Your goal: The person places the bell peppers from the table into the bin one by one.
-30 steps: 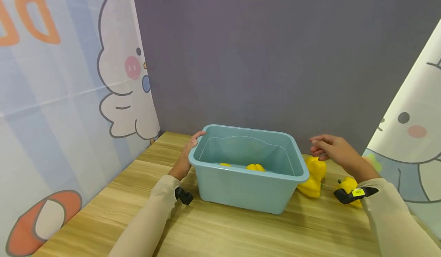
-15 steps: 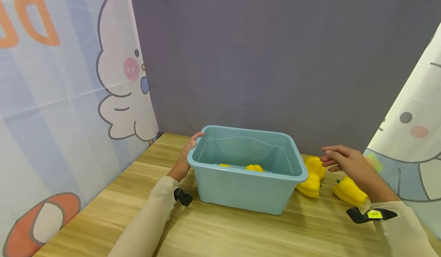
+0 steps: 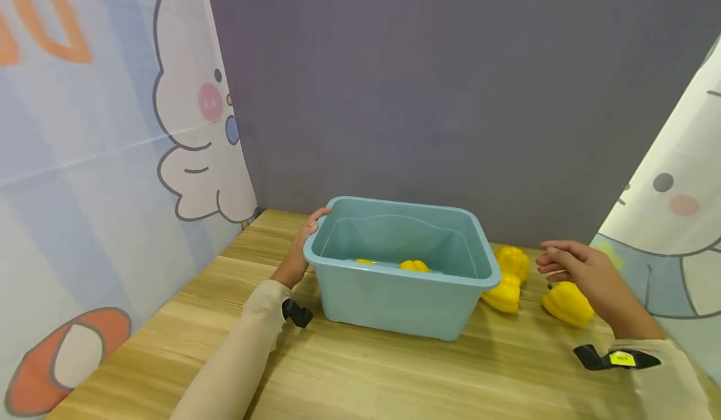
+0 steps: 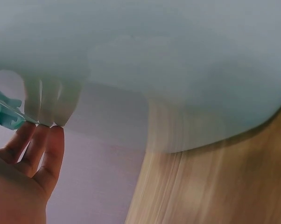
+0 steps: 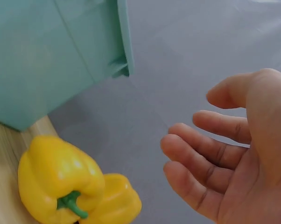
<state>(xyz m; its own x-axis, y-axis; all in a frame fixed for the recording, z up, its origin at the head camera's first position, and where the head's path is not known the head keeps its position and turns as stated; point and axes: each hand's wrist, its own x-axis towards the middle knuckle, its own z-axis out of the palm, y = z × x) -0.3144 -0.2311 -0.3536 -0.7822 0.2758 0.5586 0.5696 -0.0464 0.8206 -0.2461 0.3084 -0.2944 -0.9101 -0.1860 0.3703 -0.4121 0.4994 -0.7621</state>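
Writing: orange lettering on the left backdrop, cut off by the head view's edge; reading uncertain. Yellow label on the black wrist mount at the right sleeve; print too small to read.

Left hand: grips the light-blue bin at its left end, at the rim; left wrist view shows 3 fingertips against the bin. Right hand: fingers loosely bent, thumb apart from them, nothing held; raised beyond the right end of the bin, near the peppers and apart from them.

Peppers, yellow: 2 portions show inside the bin, the larger portion near mid-length and a smaller portion to its left, both partly hidden by the front wall. 3 outside, right of the bin: front pepper overlapping rear pepper in view, and a third pepper on its own, farther right, green stem toward the bin. Bin-to-pepper contact: cannot tell.

Edges and room: wooden tabletop runs from the bin's front toward the wearer, with a strip left of it up to the left backdrop. Gray panel stands close behind. Bin top uncovered.
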